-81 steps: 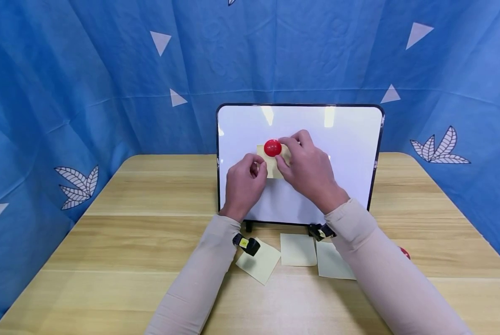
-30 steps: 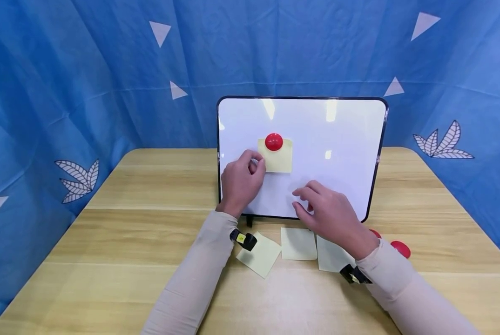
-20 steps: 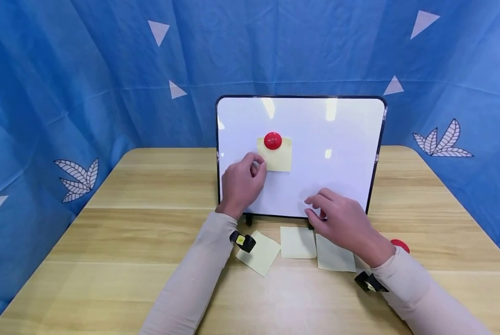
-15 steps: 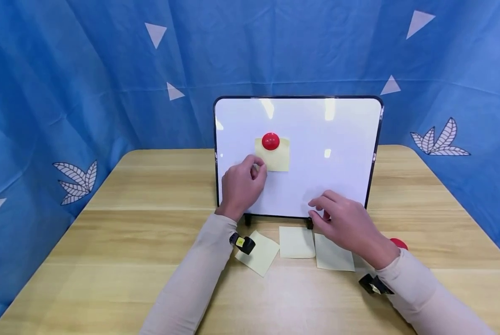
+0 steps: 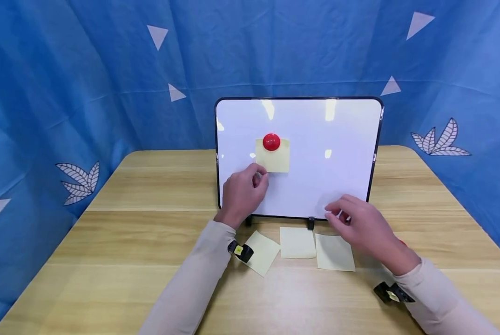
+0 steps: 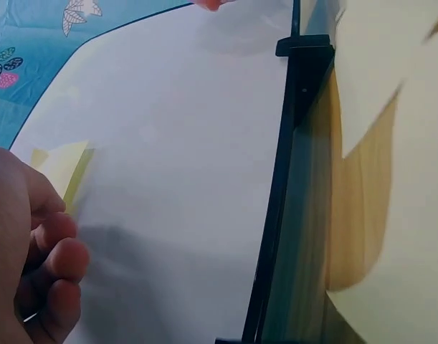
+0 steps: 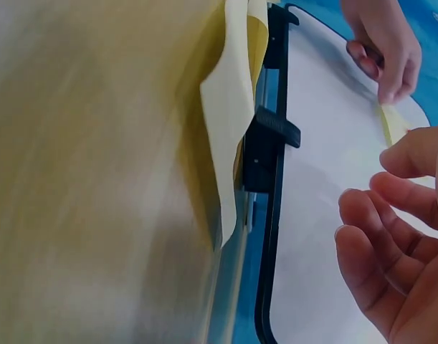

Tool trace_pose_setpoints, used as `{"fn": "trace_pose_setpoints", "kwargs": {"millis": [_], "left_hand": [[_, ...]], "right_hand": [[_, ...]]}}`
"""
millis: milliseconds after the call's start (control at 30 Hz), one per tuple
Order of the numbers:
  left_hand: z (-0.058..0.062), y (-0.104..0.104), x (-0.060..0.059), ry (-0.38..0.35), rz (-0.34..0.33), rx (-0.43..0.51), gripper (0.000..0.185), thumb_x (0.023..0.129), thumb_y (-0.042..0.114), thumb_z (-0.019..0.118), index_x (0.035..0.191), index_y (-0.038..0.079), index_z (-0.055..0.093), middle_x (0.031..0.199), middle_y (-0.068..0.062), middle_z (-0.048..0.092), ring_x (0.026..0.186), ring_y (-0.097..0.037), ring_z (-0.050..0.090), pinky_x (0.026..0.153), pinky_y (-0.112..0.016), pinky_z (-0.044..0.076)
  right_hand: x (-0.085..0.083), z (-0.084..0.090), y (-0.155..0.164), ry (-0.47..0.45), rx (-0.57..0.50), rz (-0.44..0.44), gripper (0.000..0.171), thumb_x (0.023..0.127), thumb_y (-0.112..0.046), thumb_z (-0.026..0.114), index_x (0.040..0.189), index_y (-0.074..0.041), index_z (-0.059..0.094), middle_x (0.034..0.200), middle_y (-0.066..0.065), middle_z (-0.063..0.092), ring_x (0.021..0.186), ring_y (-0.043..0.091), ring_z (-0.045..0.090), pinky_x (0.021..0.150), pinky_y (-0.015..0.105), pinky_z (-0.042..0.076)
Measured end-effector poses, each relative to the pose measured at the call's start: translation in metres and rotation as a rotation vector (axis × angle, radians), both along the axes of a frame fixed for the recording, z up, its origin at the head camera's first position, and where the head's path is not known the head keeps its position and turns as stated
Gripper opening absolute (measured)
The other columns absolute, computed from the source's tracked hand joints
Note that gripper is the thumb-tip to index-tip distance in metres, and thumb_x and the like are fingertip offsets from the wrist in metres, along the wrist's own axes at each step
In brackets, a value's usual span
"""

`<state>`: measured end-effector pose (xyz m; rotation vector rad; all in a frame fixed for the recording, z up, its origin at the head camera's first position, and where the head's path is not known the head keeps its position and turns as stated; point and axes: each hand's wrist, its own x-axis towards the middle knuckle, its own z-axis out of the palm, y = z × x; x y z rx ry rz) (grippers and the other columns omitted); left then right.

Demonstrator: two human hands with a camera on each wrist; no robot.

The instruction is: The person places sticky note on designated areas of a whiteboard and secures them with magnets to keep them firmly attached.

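Wristband label is illegible, right hand free, left hand curled by pinned note, grip unclear

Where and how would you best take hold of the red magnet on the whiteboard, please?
I would pinch the red magnet by opposite edges of its round rim, probably with the right hand coming from the front right: its dome stands out from the whiteboard, and the left hand sits below left.

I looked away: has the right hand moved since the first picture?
Yes: against the whiteboard, the right hand moved down and right, away from the red magnet.
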<state>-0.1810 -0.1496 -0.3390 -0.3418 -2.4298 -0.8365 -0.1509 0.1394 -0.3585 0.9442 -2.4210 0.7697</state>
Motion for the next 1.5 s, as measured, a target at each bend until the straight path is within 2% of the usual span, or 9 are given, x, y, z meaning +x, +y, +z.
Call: {"fn": "trace_pose_setpoints", "kwargs": {"millis": [267, 400, 500, 700, 900, 1233, 1500], "left_hand": [[0.000, -0.004, 0.010, -0.066, -0.026, 0.009, 0.012, 0.096, 0.022, 0.066, 0.100, 0.011, 0.070, 0.062, 0.006, 0.053, 0.055, -0.011, 0.049, 0.050, -0.027, 0.042], [-0.001, -0.006, 0.016, -0.096, -0.055, -0.015, 0.011, 0.096, 0.021, 0.066, 0.099, 0.011, 0.070, 0.062, 0.007, 0.054, 0.055, -0.011, 0.049, 0.050, -0.027, 0.043], [-0.003, -0.009, 0.020, -0.120, -0.064, -0.034, 0.008, 0.096, 0.021, 0.066, 0.097, 0.014, 0.070, 0.062, 0.008, 0.054, 0.055, -0.011, 0.049, 0.050, -0.026, 0.043], [-0.012, -0.017, 0.029, -0.176, -0.055, -0.064, 0.006, 0.095, 0.022, 0.067, 0.092, 0.017, 0.069, 0.062, 0.009, 0.053, 0.057, -0.010, 0.050, 0.052, -0.026, 0.044], [-0.014, -0.028, 0.036, -0.232, -0.082, -0.110, 0.008, 0.095, 0.022, 0.065, 0.088, 0.023, 0.068, 0.064, 0.011, 0.054, 0.060, -0.009, 0.052, 0.056, -0.029, 0.045], [-0.015, -0.046, 0.042, -0.409, -0.107, -0.168, 0.012, 0.093, 0.027, 0.066, 0.082, 0.029, 0.069, 0.069, 0.014, 0.057, 0.066, -0.007, 0.054, 0.061, -0.032, 0.046], [-0.015, -0.052, 0.041, -0.547, -0.222, -0.172, 0.010, 0.092, 0.025, 0.070, 0.082, 0.027, 0.071, 0.077, 0.012, 0.060, 0.074, -0.011, 0.056, 0.064, -0.032, 0.048]], "right_hand": [[0.002, 0.003, 0.011, -0.082, 0.005, -0.022, 0.013, 0.086, -0.005, 0.077, 0.093, -0.016, 0.073, 0.082, -0.013, 0.060, 0.068, 0.002, 0.054, 0.059, 0.025, 0.051], [0.005, 0.001, 0.015, -0.080, 0.000, -0.061, 0.013, 0.085, -0.005, 0.076, 0.093, -0.015, 0.074, 0.080, -0.012, 0.061, 0.069, 0.004, 0.054, 0.060, 0.028, 0.052], [0.007, 0.001, 0.017, -0.077, 0.002, -0.102, 0.012, 0.085, -0.006, 0.076, 0.093, -0.014, 0.075, 0.080, -0.011, 0.063, 0.070, 0.005, 0.055, 0.062, 0.029, 0.052], [0.008, 0.005, 0.024, -0.136, 0.021, -0.132, 0.008, 0.089, -0.008, 0.074, 0.096, -0.011, 0.075, 0.082, -0.009, 0.065, 0.071, 0.007, 0.057, 0.062, 0.028, 0.053], [0.006, 0.012, 0.036, -0.199, 0.039, -0.165, 0.009, 0.092, -0.013, 0.072, 0.100, -0.009, 0.075, 0.083, -0.005, 0.067, 0.070, 0.010, 0.059, 0.062, 0.029, 0.053], [0.001, 0.023, 0.058, -0.333, 0.100, -0.192, 0.020, 0.095, -0.020, 0.071, 0.109, -0.006, 0.074, 0.092, 0.002, 0.070, 0.079, 0.020, 0.062, 0.061, 0.025, 0.054], [-0.001, 0.025, 0.075, -0.433, 0.164, -0.222, 0.024, 0.097, -0.029, 0.068, 0.109, -0.008, 0.073, 0.094, 0.001, 0.069, 0.080, 0.020, 0.060, 0.066, 0.032, 0.053]]}}
